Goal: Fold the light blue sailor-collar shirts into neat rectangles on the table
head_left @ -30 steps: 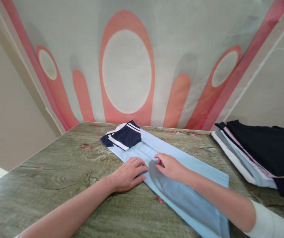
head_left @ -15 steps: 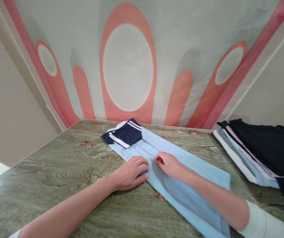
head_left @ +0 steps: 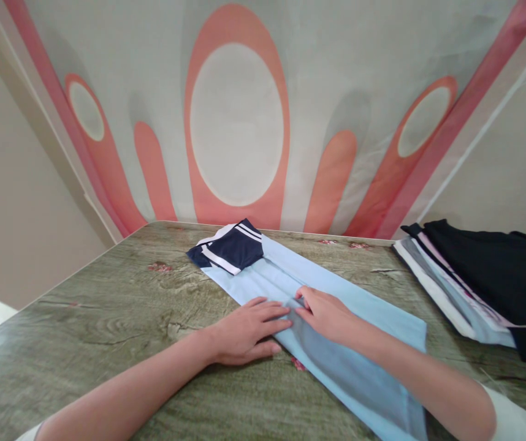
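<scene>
A light blue garment (head_left: 359,294) lies in a long folded strip, running from the table's back middle toward the front right. At its far end is a dark navy part with white stripes (head_left: 238,246), folded over. My left hand (head_left: 256,331) rests flat with fingers apart, its fingertips on the garment's left edge and its thumb near the table. Just right of it, my right hand (head_left: 325,312) is closed in a pinch on the light blue cloth near the strip's middle. The fingertips of the two hands are close but apart.
On the right of the wood-patterned table (head_left: 106,324) sits a stack of folded clothes (head_left: 488,275), with a black one on top and white, grey, blue and pink layers below. Behind the table hangs a pale cloth with coral shapes (head_left: 236,122).
Both hands have moved slightly right and nearer along the garment. The left hand's fingers have stretched out flatter. The stack has not moved.
</scene>
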### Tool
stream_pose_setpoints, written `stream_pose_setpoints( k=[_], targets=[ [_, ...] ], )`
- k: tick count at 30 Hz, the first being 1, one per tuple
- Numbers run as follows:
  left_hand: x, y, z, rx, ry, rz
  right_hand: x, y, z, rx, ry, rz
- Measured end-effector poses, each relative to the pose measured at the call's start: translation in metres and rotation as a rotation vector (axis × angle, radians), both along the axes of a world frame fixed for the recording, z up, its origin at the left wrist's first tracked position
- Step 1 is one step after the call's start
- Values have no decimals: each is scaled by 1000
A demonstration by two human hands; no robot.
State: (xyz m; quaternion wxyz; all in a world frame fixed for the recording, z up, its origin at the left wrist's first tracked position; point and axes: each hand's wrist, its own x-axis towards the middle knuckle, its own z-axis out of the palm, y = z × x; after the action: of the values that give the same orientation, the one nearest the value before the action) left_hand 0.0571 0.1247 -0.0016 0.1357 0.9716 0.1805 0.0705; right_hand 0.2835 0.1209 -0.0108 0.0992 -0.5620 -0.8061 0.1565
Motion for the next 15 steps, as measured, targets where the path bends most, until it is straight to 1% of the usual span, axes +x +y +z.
stream_pose_setpoints(
  k=[4, 7, 9, 13, 15],
  targets=[
    [7, -13, 3, -44, 43, -56, 14, -16, 3, -57, -52, 0],
    [9, -16, 2, -61, 53, -75, 27, -25, 3, -96, -46, -14],
    [8, -13, -1, -40, 66, -12, 34, -29, 0, -106, -40, -35],
    [5, -10, -9, 22, 114, 176, 42, -34, -4, -85, -48, -81],
    [4, -11, -11, 40, 125, 191, 44, -36, -4, -69, -64, -104]
  ],
)
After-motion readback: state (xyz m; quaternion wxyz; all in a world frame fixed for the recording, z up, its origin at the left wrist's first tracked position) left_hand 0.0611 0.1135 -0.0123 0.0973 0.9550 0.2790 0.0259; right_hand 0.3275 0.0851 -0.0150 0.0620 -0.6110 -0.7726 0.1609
